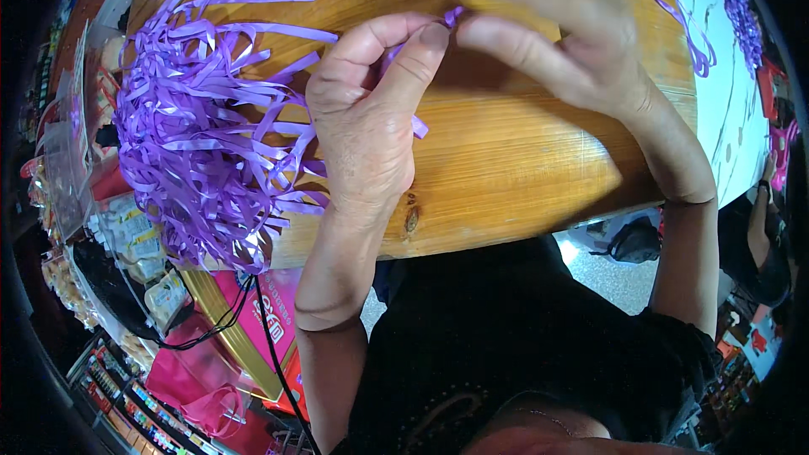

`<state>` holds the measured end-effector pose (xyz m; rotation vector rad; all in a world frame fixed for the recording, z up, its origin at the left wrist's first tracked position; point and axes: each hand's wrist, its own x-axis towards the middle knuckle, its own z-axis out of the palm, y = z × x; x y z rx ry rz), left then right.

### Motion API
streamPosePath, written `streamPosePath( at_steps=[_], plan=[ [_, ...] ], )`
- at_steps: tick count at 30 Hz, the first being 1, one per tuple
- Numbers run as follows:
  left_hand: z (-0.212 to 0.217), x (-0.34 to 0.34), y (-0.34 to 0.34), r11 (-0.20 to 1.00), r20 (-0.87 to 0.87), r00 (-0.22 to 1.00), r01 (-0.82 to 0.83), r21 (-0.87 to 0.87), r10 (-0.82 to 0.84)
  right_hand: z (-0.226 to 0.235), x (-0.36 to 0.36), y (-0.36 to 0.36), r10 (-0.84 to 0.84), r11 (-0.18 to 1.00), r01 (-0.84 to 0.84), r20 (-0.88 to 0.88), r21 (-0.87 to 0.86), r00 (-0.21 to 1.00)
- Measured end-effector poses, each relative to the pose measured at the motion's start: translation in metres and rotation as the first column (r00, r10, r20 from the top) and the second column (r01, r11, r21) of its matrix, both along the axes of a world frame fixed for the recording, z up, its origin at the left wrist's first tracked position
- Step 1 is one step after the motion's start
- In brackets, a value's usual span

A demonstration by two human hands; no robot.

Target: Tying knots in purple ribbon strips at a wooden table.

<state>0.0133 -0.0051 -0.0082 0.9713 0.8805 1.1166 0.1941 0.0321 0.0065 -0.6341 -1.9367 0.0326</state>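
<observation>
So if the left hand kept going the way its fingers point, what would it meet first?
Most likely the right hand. The left hand points up and to the right, its fingertips pinching a purple ribbon strip almost against the right fingers. Depth is hard to judge, but hardly any gap shows.

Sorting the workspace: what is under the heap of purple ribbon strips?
The purple ribbon strips lie on the wooden table, overhanging its near edge. The left hand covers their right side; anything beneath the heap is hidden.

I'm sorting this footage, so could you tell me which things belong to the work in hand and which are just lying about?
In hand: purple ribbon piece pinched by left hand and right hand; ribbon pile; wooden table.
Lying about: red box; black cable; snack packets.
</observation>
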Motion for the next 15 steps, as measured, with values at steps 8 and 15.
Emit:
streamPosePath(
  at_steps=[8, 15],
  plan=[
    [-0.007, -0.001, 0.001, 0.989, -0.133, 0.991, 0.026, 0.143, -0.007, 0.035, -0.006, -0.045, -0.104, 0.972, 0.178, 0.400, -0.153, 0.911],
    [-0.004, -0.001, 0.000, 0.880, -0.250, 0.944, -0.078, 0.468, 0.217, 0.041, -0.005, -0.042, -0.133, 0.976, 0.190, 0.400, -0.108, 0.907]
  ],
)
